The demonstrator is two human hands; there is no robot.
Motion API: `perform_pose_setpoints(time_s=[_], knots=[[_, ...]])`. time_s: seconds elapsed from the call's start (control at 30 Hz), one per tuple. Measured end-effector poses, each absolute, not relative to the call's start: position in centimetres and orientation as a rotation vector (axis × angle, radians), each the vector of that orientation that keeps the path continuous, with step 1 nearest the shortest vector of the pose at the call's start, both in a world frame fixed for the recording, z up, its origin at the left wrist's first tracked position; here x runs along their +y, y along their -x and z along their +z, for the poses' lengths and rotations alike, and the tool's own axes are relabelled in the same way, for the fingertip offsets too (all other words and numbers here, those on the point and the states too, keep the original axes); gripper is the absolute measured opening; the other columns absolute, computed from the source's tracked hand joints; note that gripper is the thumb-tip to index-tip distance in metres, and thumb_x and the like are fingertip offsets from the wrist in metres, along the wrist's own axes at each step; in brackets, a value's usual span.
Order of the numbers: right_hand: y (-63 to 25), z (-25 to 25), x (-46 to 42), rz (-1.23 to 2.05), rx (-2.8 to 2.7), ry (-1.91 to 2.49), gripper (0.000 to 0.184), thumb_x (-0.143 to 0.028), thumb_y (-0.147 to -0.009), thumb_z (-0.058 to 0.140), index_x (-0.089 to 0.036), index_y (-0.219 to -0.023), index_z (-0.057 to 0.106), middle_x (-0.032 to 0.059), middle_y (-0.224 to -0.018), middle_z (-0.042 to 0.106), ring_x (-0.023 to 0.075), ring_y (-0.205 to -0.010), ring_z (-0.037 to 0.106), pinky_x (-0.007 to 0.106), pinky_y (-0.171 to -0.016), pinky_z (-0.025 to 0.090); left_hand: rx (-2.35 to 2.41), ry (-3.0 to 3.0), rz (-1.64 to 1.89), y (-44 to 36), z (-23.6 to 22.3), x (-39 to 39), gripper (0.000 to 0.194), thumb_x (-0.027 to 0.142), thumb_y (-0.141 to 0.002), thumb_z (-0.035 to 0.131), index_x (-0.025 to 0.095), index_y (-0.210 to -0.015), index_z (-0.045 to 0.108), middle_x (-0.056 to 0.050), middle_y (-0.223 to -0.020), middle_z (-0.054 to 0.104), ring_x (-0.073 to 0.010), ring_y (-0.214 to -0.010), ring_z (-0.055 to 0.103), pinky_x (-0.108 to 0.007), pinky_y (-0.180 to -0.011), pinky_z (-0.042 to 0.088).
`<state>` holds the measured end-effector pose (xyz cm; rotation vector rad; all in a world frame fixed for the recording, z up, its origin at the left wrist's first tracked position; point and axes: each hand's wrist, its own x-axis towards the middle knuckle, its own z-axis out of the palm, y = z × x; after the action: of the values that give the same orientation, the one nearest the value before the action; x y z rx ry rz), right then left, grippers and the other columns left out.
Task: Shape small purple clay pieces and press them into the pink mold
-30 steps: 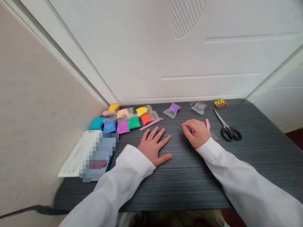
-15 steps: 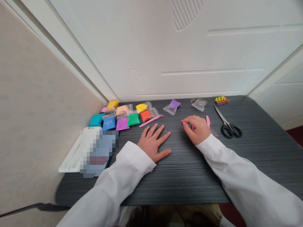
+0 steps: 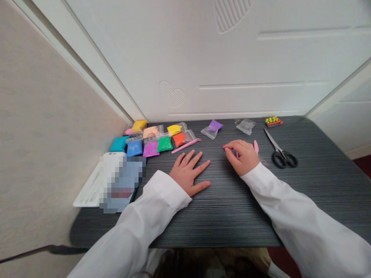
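Head view: The left hand [image 3: 188, 175] lies flat, fingers spread, on the dark table [image 3: 220, 220], while the right hand [image 3: 242, 157], thumb and forefinger together, appears to pinch a tiny purple bit [image 3: 224, 146] on the near side of a purple packet [image 3: 215, 125]. Both hands have barely moved within the second, suggesting steady fingertip work left of the scissors [image 3: 279, 151].

Soft, even light; edges stretched; patch at lower left pixelated.

Our hands, mid-frame.
Left hand [image 3: 189, 174] palm down, fingers spread; right hand [image 3: 242, 157], right of centre, thumb and forefinger pinched.
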<state>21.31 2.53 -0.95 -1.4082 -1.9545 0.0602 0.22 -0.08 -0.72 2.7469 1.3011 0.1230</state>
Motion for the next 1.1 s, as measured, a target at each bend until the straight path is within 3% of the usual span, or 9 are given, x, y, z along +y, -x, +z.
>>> perform_pose_setpoints(time_s=[1.1], knots=[[-21.3,-1.09,2.5,0.072,-1.964,1.4,0.014,-0.023,-0.076,0.046,-0.022,-0.079,0.059,0.0007,-0.084,0.063,0.0158,-0.082,0.054,0.033,-0.078,0.032,1.278,-2.752,0.113,-0.24,-0.77,0.2,0.059,0.058,-0.073,0.035,0.031,-0.125,0.031,-0.003,-0.137,0.023,-0.0291,-0.125,0.015,-0.049,-0.099,0.011]])
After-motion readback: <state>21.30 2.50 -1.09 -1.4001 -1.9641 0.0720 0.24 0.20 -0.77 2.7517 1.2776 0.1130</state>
